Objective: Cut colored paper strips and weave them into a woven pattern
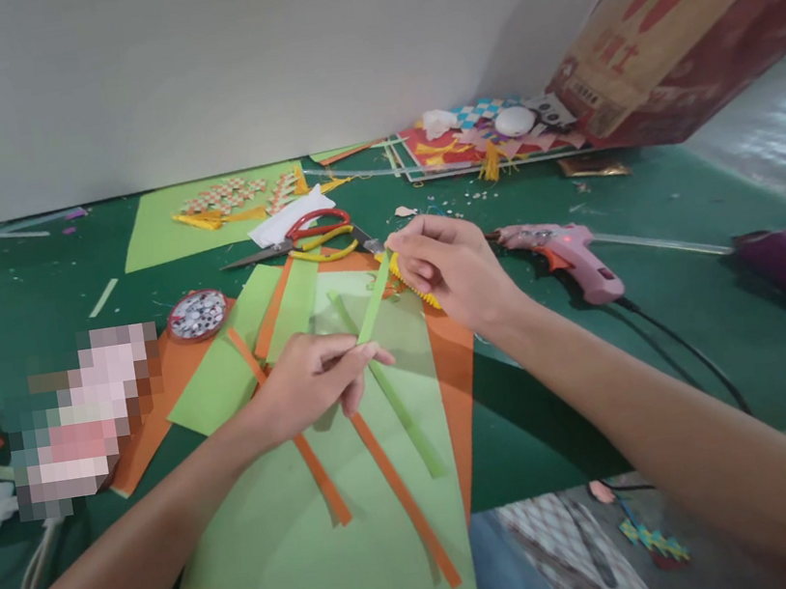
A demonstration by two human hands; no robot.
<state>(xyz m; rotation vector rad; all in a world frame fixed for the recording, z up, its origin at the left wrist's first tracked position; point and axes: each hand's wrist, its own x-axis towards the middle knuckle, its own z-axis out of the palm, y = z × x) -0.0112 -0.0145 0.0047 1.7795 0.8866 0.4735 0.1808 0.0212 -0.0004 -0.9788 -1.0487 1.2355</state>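
Observation:
A short light-green paper strip (375,303) is stretched between my two hands. My left hand (320,375) pinches its lower end, and my right hand (445,263) pinches the upper end between thumb and finger. Beneath them lies a large light-green paper sheet (325,538). On that sheet rest two orange paper strips (407,497) and a longer green strip (406,414), their upper parts partly hidden by my left hand. Just behind my right fingers a yellow toothed piece (419,283) shows in part.
Red-and-yellow-handled scissors (319,237) lie beyond the sheets. A pink glue gun (566,251), its light red, trails a cable on the right. At left sit a round container of googly eyes (198,315) and a pixelated object (89,420). A paper bag (684,29) stands back right.

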